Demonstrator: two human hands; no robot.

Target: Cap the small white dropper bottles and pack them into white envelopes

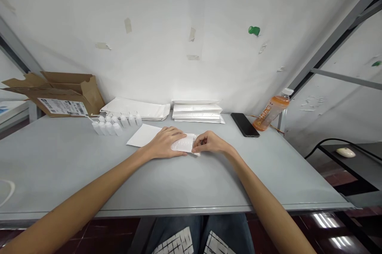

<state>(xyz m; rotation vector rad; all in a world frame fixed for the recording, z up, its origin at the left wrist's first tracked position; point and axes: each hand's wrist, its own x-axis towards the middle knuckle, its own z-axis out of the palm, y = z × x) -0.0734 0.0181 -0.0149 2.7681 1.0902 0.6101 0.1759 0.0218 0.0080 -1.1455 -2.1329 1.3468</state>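
A white padded mailer (142,136) lies on the grey table, its long side running left to right. Across its middle rests my left hand (167,142), palm down with thumb and fingers stretched out. Bubble texture shows on the part between my hands. At the mailer's right end, my right hand (208,142) is closed in a pinch on the edge. My left palm covers part of the mailer, and whether anything is inside cannot be seen.
Small white dropper bottles (109,127) stand at left, before an open cardboard box (64,95). Flat white mailers (135,109) and a mailer stack (197,111) lie by the wall. A black phone (245,125) and an orange drink bottle (273,111) are at right.
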